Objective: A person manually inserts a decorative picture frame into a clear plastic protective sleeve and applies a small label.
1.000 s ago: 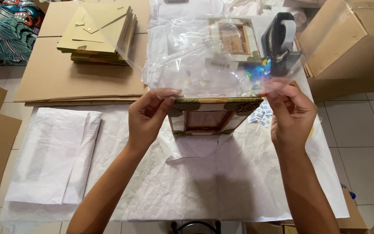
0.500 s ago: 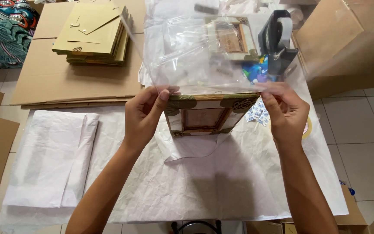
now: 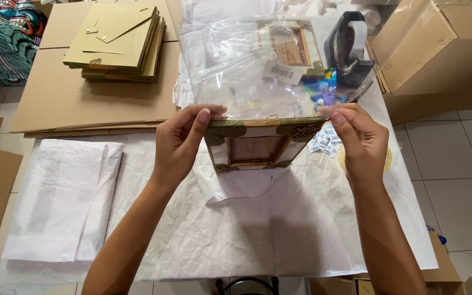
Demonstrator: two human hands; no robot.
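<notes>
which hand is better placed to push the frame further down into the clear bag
Left, probably. The left hand grips the frame at its top corner with the thumb on the edge. The right hand pinches mostly the bag mouth beside the frame.

Glossy clear plastic bag [image 3: 247, 60], seemingly wooden frame [image 3: 255, 147]

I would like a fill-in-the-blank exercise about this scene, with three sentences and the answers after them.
1. Both hands, the left hand and the right hand, hold a clear plastic ____ around the decorated wooden picture frame.
2. The stack of tan paper envelopes lies on flat ____.
3. The black tape dispenser stands to the ____ of the frame.

Answers: bag; cardboard; right
</notes>
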